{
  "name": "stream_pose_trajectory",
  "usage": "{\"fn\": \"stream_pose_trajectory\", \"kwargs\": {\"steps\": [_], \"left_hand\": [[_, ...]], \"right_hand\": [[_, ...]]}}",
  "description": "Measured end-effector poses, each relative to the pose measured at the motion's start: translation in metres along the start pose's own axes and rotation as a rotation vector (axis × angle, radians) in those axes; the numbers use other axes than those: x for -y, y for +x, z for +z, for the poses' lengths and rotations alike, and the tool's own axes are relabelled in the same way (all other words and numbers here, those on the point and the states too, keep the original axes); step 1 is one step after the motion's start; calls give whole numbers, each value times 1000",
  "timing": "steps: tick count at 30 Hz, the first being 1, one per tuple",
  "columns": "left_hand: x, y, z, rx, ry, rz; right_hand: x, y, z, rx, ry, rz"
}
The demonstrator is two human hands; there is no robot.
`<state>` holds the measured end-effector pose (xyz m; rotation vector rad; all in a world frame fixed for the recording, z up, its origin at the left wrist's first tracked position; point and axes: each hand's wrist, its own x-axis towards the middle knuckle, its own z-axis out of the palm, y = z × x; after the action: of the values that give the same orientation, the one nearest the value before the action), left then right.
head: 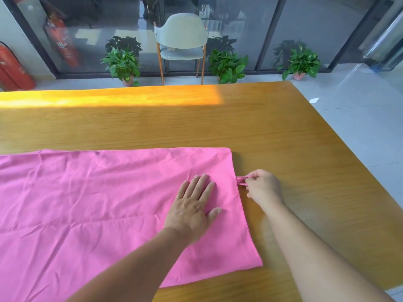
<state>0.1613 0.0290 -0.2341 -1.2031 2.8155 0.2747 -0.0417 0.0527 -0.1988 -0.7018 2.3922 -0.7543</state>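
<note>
A large pink cloth (98, 203) lies spread flat on the wooden table (283, 131), running off the left edge of the view. My left hand (193, 205) presses flat on the cloth near its right edge, fingers straight. My right hand (262, 188) sits just beyond that edge and pinches a small pink loop (241, 180) sewn to the cloth's side.
Bare tabletop stretches behind and to the right of the cloth. Past the table's far edge stand a pale chair (182, 43), three potted plants (123, 64) and red fire extinguishers (13, 70) before a glass wall. Tiled floor (359, 118) lies to the right.
</note>
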Motion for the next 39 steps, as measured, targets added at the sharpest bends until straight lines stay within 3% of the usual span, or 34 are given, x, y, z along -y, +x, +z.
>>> {"fn": "stream_pose_trajectory", "kwargs": {"steps": [5,7,9,12,15,17,21,26,30,34,39], "left_hand": [[-1,0,1,-5,0,-2],[-2,0,1,-10,-9,-7],[-3,-1,0,-13,-17,3],[3,2,1,-79,-90,19],[30,10,-6,-336,-164,-76],[61,14,-13,-321,-158,-218],[107,9,-15,-113,-73,-326],[109,9,-10,-102,-53,-292],[119,6,-19,-141,-174,-231],[140,-10,-17,-313,-225,-219],[179,-36,-14,-161,-121,-179]], "right_hand": [[10,17,-12,142,560,244],[12,23,-19,97,666,286],[18,19,-17,-37,490,186],[42,-12,11,-140,243,-229],[68,-43,62,19,72,-630],[78,-56,93,153,-76,-751],[69,-48,125,203,-497,-837],[58,6,102,106,-704,-688],[75,15,94,0,-665,-547],[102,-50,135,31,-430,-780],[104,-89,190,98,-467,-840]]}}
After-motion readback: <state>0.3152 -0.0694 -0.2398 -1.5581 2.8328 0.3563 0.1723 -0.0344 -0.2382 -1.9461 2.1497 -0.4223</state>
